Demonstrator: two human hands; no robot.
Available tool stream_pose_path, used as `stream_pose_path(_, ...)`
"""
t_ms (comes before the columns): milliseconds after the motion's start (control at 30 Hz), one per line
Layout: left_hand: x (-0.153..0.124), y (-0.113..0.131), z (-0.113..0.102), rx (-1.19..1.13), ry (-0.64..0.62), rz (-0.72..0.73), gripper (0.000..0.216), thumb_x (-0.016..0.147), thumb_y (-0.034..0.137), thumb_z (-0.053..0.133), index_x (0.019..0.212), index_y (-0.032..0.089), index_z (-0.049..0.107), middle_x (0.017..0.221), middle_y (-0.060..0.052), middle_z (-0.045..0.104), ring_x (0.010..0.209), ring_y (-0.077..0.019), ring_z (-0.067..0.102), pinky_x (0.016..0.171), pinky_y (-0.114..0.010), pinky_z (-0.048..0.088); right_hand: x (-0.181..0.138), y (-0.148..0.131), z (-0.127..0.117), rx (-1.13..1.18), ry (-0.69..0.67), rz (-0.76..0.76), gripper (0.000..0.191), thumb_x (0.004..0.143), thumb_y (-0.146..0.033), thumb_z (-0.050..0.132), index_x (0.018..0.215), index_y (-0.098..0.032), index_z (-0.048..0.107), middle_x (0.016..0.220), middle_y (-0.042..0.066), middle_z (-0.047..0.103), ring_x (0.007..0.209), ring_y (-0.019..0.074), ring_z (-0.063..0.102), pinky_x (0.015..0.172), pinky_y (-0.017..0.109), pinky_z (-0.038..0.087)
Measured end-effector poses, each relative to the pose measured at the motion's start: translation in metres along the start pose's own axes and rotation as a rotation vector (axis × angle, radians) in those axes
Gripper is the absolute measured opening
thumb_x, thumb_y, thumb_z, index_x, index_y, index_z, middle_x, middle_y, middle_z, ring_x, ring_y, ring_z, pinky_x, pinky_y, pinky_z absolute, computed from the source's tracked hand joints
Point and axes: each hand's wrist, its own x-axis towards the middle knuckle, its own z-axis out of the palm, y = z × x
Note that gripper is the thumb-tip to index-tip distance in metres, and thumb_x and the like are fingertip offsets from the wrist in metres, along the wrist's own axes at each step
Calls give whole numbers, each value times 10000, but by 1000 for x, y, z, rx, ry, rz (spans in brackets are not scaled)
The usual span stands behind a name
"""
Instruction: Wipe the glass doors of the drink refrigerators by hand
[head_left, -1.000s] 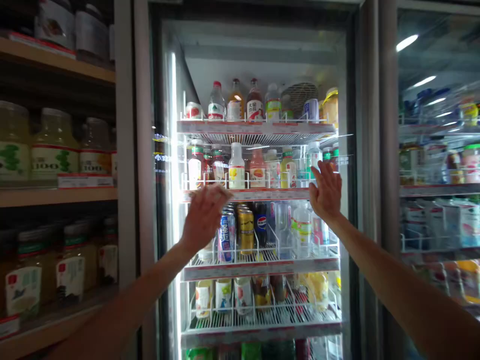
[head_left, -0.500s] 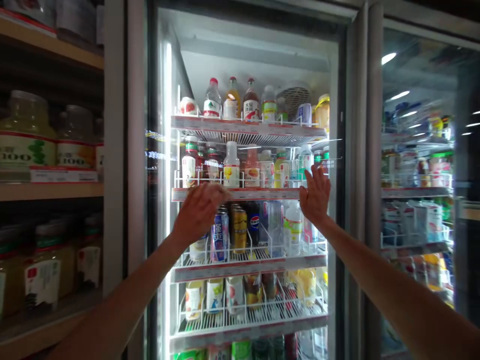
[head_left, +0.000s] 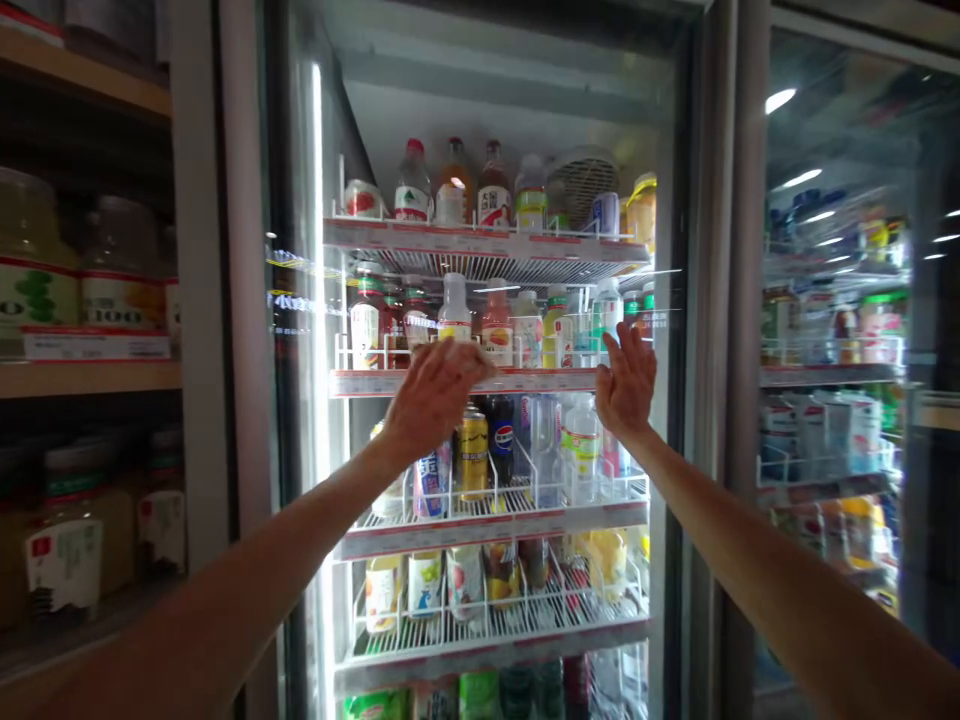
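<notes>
The glass door of a lit drinks fridge stands in front of me, with faint reflections on it. My left hand is at the glass near the middle, its fingers over a pale, crumpled cloth. Most of the cloth is hidden beneath the hand. My right hand rests against the glass further right, fingers spread and nothing in it. Behind the door, between the hands, show a pink-drink bottle, a gold can and a dark Pepsi bottle.
White wire shelves inside the fridge carry several rows of bottles and cans. At the left, wooden shelves hold large juice bottles. A second glass-door fridge with drinks stands at the right, beyond a metal frame.
My left hand has moved right across the glass with the cloth, closer to my right hand. The right hand stays nearly in place. The view has shifted slightly.
</notes>
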Motion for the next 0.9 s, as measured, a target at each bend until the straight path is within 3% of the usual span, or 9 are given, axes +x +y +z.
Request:
stream_pose_path(67, 7, -1, 0, -43, -166, 262, 405, 858, 174, 413, 1247, 283, 450, 1381, 19, 433, 1349, -202, 271, 1115, -426, 260, 0, -1, 0, 5, 0, 6, 458, 898, -292, 301, 1341, -226, 397, 1421, 74, 398, 1369, 209, 257, 1089, 476, 241)
stream_pose_path(100, 12, -3, 0, -43, -196, 278, 403, 862, 176, 408, 1248, 286, 449, 1378, 23, 437, 1345, -198, 279, 1116, -426, 256, 1, -1, -1, 9, -3, 7, 457, 897, -290, 302, 1339, -227, 400, 1419, 73, 401, 1366, 209, 264, 1089, 475, 244)
stream_pose_path(200, 26, -9, 2, 15, -72, -46, 412, 869, 192, 403, 1277, 239, 425, 1409, -33, 390, 1365, -236, 225, 1111, -478, 236, 1, -1, -1, 27, -14, 13, 469, 890, -281, 304, 1351, -240, 381, 1425, 65, 391, 1367, 207, 262, 1092, 480, 236)
stream_pose_path(267, 33, -6, 5, 24, -20, -120, 419, 863, 189, 409, 1280, 224, 426, 1420, -51, 367, 1373, -251, 192, 1113, -488, 221, 1, -1, -2, 38, -18, 14, 476, 886, -277, 310, 1356, -244, 373, 1432, 61, 380, 1370, 207, 254, 1099, 481, 222)
stream_pose_path(400, 41, 11, 13, -81, -178, 353, 408, 839, 164, 432, 1225, 287, 477, 1375, 24, 437, 1340, -201, 284, 1124, -415, 232, 1, -2, -3, 36, -19, 20, 461, 889, -276, 311, 1339, -225, 399, 1428, 67, 385, 1369, 205, 255, 1108, 471, 207)
stream_pose_path(433, 44, 12, 14, -96, -184, 377, 397, 838, 172, 440, 1209, 309, 485, 1360, 46, 454, 1323, -181, 317, 1119, -390, 249, 1, -2, -3, 33, -18, 19, 458, 890, -276, 310, 1335, -221, 404, 1425, 68, 390, 1368, 204, 258, 1108, 469, 209)
stream_pose_path(600, 54, 10, 18, -33, 27, -40, 430, 860, 163, 386, 1286, 220, 409, 1396, -78, 398, 1357, -259, 229, 1090, -517, 232, 0, 0, -1, 43, 3, 2, 457, 887, -267, 316, 1337, -236, 393, 1430, 49, 385, 1364, 197, 266, 1099, 470, 226)
stream_pose_path(767, 51, 35, 30, -100, -135, 501, 427, 836, 164, 451, 1253, 259, 440, 1359, -5, 452, 1320, -201, 303, 1123, -411, 222, -1, 1, -1, 56, 22, -13, 450, 890, -279, 319, 1329, -234, 404, 1419, 54, 402, 1360, 196, 277, 1088, 461, 242)
stream_pose_path(900, 61, 45, 36, -43, -47, 130, 434, 835, 166, 453, 1266, 211, 433, 1402, -63, 391, 1350, -252, 241, 1115, -458, 204, -1, 0, -1, 60, 27, -7, 448, 894, -268, 305, 1330, -241, 401, 1418, 50, 404, 1364, 183, 268, 1090, 452, 236)
